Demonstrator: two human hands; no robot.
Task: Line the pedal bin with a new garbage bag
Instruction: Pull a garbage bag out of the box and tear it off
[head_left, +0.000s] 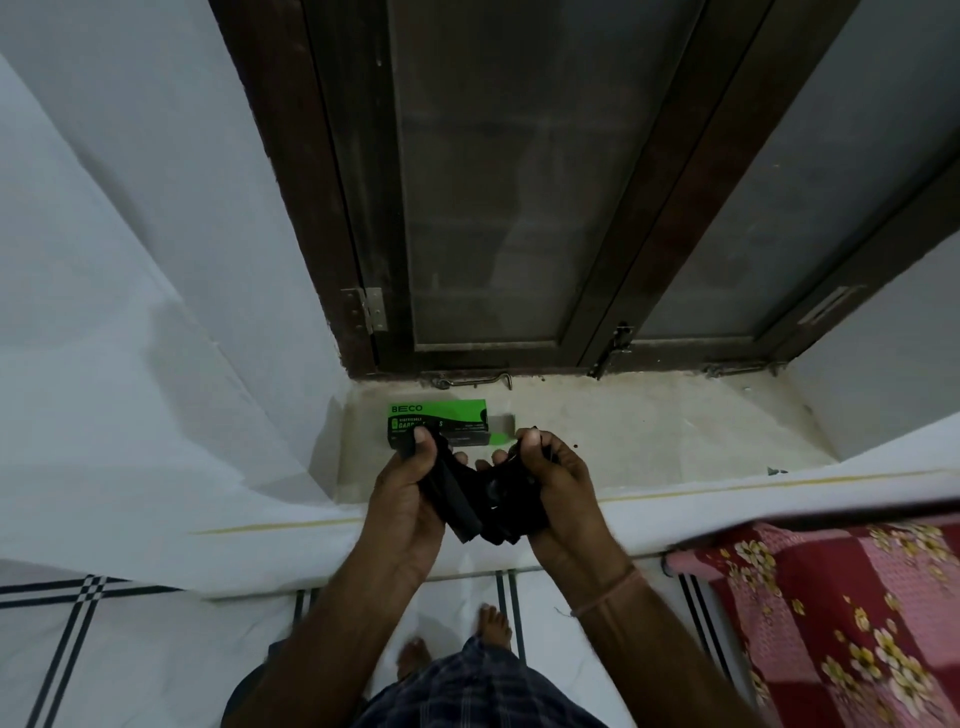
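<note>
A black garbage bag (480, 501), still folded and crumpled, is held between both hands over the edge of a window sill. My left hand (405, 499) pinches its left end with thumb on top. My right hand (558, 493) grips its right end. Just behind the hands a green and black box of garbage bags (441, 423) lies flat on the stone sill (649, 441). No pedal bin is in view.
A dark wooden window frame (519, 208) with frosted panes rises behind the sill, with metal latches at its foot. White walls stand on both sides. A red floral cloth (831, 613) lies at the lower right. My bare feet (493, 623) stand on white tiled floor.
</note>
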